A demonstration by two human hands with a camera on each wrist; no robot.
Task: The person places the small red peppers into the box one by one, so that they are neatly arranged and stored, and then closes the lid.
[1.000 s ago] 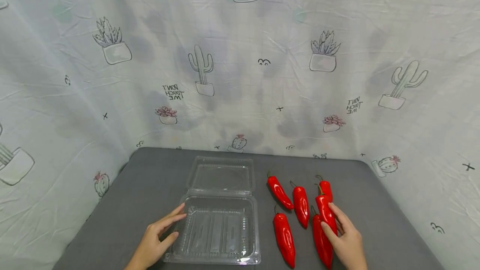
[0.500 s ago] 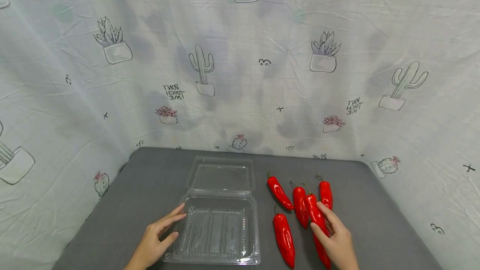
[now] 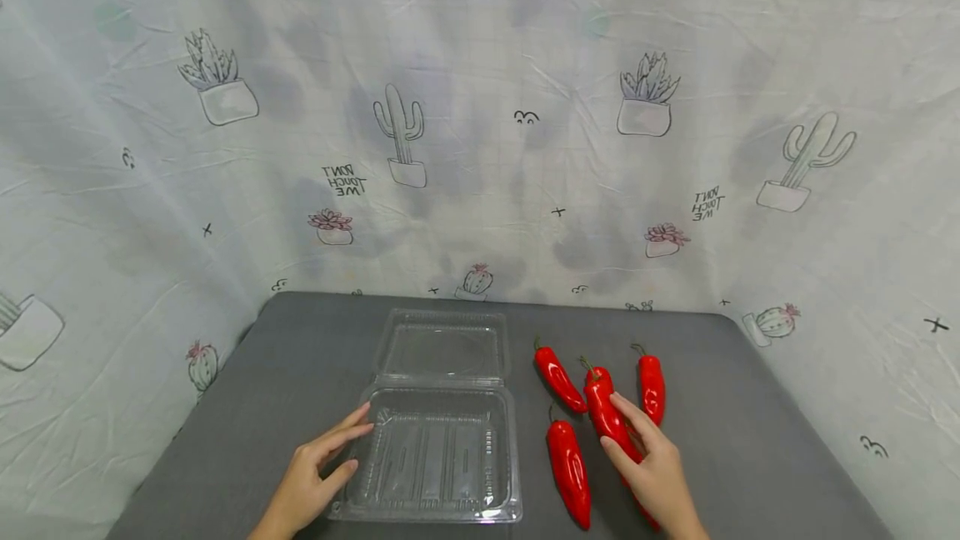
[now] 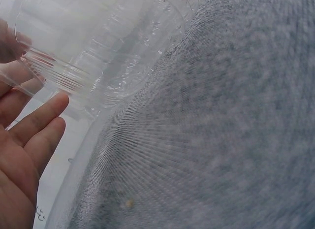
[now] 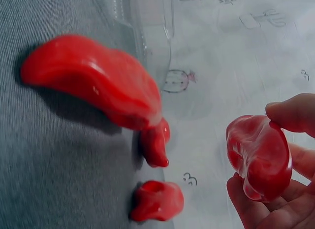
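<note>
My right hand (image 3: 652,465) holds a long red chili pepper (image 3: 600,394) by its sides, thumb on one side and fingers on the other. In the right wrist view this pepper (image 5: 258,160) is raised, its end toward the camera. Part of another red pepper (image 3: 642,508) shows below the hand, mostly hidden. At the left, my left hand (image 3: 307,469) rests with extended fingers against the side of a clear plastic clamshell container (image 3: 516,457), whose lid (image 3: 446,348) lies folded back. Through its clear wall in the left wrist view, some fingers (image 4: 19,101) show.
More red peppers lie on the grey table (image 3: 315,357) right of the container: one at the back (image 3: 555,373), one in front (image 3: 570,473) and one at the right (image 3: 651,386). A cactus-print cloth (image 3: 480,190) hangs behind and beside the table.
My right hand has moved left with its pepper, away from the far-right pepper and now over another in the middle. The left hand and the container have stayed put; the view tilts slightly.
</note>
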